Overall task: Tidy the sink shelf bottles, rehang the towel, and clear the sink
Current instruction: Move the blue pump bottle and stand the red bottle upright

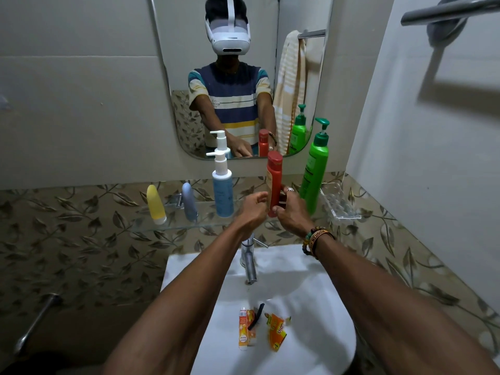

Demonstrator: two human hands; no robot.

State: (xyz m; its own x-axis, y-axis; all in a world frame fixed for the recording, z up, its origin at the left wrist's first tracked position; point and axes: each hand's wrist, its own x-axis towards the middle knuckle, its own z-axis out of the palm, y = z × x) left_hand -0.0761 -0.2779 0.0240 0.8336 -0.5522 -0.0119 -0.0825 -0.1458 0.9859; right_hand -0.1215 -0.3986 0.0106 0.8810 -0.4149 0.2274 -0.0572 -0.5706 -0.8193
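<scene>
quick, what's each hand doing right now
Left hand: fingers curled right beside the red bottle; cannot tell if it touches or holds it.
Right hand: grips the red bottle near its base.

Red bottle dead centre: smooth glossy plastic, paper-looking label. At two o'clock from it, the green pump bottle, shinier plastic still. At nine o'clock, the pale blue pump bottle, satin plastic. Further out are the yellow tube and grey tube, both matt and soft-looking. All stand on a clear glass shelf. Clear plastic tray at three o'clock. I'm reading a shiny metal tap over a glossy white sink, ceramic by the look. At six o'clock, crinkled shiny wrappers. Wall tiles gleam, leaves embossed. Mirror at twelve o'clock shows a woven cloth towel. Polished metal rail at one o'clock.
</scene>
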